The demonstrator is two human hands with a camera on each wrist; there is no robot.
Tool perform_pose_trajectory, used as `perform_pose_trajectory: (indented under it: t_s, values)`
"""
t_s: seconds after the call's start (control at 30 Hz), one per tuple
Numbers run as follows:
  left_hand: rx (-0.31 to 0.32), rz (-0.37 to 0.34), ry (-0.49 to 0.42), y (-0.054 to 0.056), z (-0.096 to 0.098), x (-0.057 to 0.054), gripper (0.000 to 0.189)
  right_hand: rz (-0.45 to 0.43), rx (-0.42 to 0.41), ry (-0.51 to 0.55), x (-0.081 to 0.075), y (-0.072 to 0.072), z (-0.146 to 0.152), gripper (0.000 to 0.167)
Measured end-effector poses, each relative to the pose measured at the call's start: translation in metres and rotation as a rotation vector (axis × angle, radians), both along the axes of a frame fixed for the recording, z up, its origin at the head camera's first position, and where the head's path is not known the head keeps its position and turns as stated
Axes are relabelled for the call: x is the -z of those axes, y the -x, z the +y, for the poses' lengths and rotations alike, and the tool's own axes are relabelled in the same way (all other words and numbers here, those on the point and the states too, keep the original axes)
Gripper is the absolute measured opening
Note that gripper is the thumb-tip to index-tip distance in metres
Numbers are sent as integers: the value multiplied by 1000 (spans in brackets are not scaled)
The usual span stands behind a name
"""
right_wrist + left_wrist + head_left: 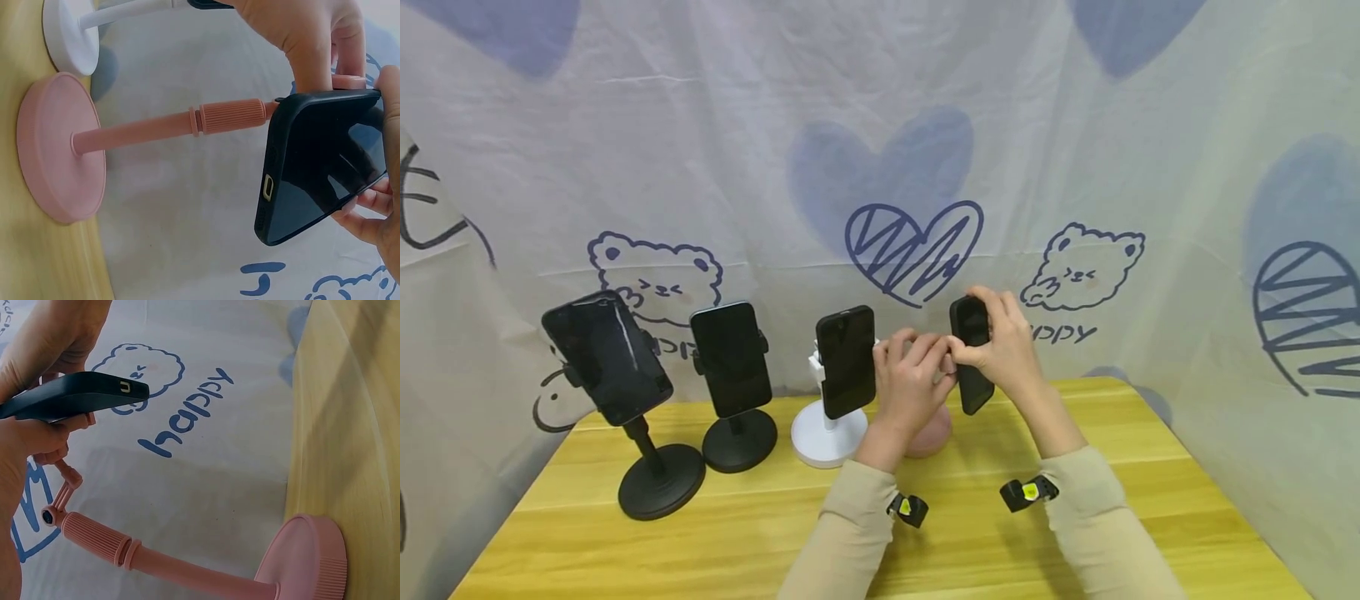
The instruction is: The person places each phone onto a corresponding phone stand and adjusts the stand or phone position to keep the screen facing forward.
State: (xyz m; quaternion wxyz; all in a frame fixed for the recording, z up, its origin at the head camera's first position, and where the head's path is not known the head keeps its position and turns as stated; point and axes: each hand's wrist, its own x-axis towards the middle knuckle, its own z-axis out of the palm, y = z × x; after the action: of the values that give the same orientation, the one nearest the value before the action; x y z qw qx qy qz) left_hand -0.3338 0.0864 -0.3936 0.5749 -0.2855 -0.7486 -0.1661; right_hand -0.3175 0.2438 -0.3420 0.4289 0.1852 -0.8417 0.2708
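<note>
My right hand [1009, 346] grips a dark smartphone [973, 375] by its side edges, and the phone stands upright, its lower end tilted slightly right. At the phone's left edge, the curled fingers of my left hand [910, 379] pinch the pink clamp [349, 81] of a phone stand. That stand has a round pink base [931, 433], a ribbed collar and a pink post [150, 131]. In the left wrist view the phone's charging port faces the camera, and the stand's jointed neck [62, 497] rises behind it. Fingers and phone hide most of the clamp.
To the left stand a white phone stand [808, 437] and two black ones [741, 442] [662, 483], each bearing a dark phone. All are on a wooden table [737, 542]. A printed cloth [737, 167] hangs right behind the table's back edge.
</note>
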Motion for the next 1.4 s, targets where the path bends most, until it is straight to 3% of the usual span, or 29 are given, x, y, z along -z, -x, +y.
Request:
perform_pose_trajectory:
  t_s: [0.97, 1.4]
  values:
    - [13, -53, -32, 0, 2, 6, 21, -122, 109, 36, 0, 3, -7, 67]
    - [7, -128, -79, -5, 2, 8, 20, -93, 164, -22, 3, 8, -14, 66]
